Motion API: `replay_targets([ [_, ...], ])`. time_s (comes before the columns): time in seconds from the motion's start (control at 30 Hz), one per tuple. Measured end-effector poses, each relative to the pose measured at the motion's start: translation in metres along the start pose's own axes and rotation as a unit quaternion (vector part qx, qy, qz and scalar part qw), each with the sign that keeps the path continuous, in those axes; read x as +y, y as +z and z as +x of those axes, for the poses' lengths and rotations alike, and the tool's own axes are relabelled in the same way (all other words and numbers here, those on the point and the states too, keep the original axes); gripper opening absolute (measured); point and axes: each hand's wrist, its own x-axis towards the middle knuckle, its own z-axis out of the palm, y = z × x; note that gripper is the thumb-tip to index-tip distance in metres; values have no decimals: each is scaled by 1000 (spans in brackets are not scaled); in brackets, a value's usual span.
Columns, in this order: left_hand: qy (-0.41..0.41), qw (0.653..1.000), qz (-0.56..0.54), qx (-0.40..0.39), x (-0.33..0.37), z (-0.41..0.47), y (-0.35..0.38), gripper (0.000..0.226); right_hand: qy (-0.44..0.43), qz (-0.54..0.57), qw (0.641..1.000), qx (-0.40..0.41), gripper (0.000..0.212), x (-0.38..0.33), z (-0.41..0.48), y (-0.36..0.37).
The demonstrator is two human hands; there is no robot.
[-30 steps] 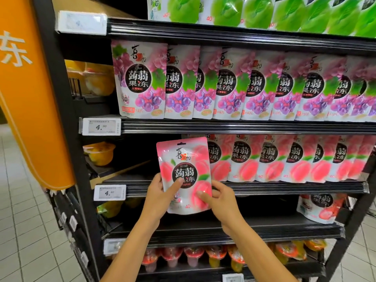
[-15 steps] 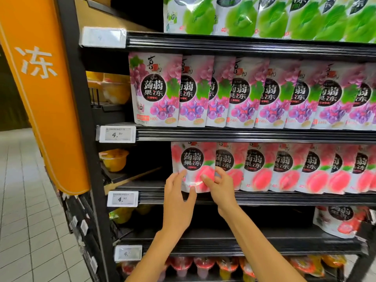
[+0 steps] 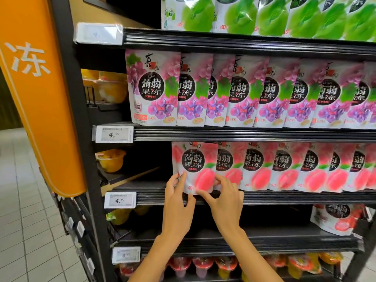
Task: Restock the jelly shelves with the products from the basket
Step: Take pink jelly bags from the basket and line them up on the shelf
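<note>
A pink peach jelly pouch stands upright at the left end of the peach row, on the third shelf from the top. My left hand holds the pouch's lower left corner, fingertips on its edge and thumb just under its bottom. The lower right corner is pinched by my right hand, its thumb stretched along the bottom edge. The basket is out of sight.
Grape pouches fill the shelf above, green ones the top. One strawberry pouch leans at the right of the dark shelf below. Jelly cups line the bottom shelf. An orange sign flanks the left; a gap lies left of the peach row.
The pouch went from mid-air in front of the shelves up and back onto the peach shelf. Both hands slid down to its bottom corners. The camera moved closer.
</note>
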Motion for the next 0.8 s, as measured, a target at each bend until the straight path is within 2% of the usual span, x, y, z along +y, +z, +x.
replay_targets([
  [0.17,-9,999,19,-30,2,6,0,65,-11,-101,993,59,62,-5,3,5],
  [0.27,-7,999,30,-33,2,11,-2,63,-10,-122,990,75,73,-5,1,9],
  [0.33,1,999,28,-38,0,10,-3,63,-14,-117,990,81,72,-4,-3,11],
  [0.57,34,999,-15,-24,2,-1,-10,43,-11,-73,995,60,43,5,-17,9],
  [0.7,42,999,-30,4,-1,-22,-6,31,25,54,998,9,22,16,-42,4],
  [0.8,28,998,-58,-4,-21,-51,7,29,42,102,993,-44,17,34,-81,0],
])
